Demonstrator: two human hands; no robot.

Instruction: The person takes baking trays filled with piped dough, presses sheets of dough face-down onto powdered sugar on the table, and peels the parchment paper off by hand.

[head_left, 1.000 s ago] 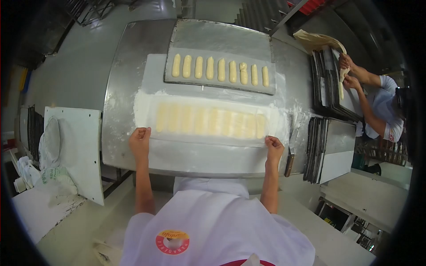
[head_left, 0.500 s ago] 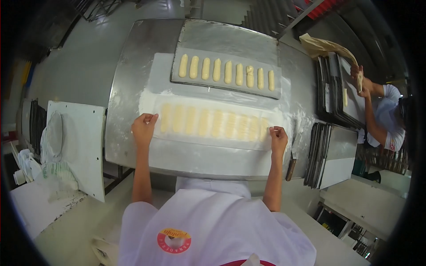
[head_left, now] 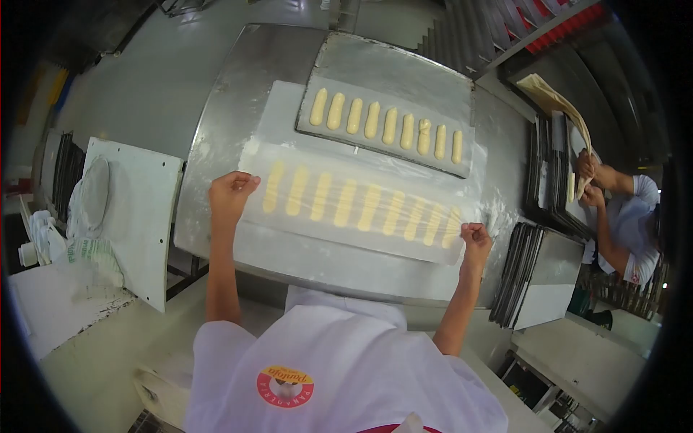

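Note:
A thin translucent sheet (head_left: 332, 231) lies stretched over a row of several dough strips (head_left: 344, 203) on the floured metal table (head_left: 303, 270). My left hand (head_left: 232, 193) pinches the sheet at its left end. At the right end my right hand (head_left: 476, 239) is closed on the sheet's corner, and creases fan out from those fingers across the strips. Beyond the sheet, several dough sticks (head_left: 390, 126) rest in a row on paper on a metal tray (head_left: 393, 68).
At the right, a co-worker's hands (head_left: 588, 173) hold a long piece of dough (head_left: 559, 97) over stacked trays (head_left: 552, 180). More trays (head_left: 523, 267) stand nearer the table's right edge. A white board (head_left: 137, 216) leans at the left.
The view has turned, so the table appears tilted. The sheet is pulled tighter, with creases at my right hand, and the strips show more clearly. The knife at the right is no longer visible.

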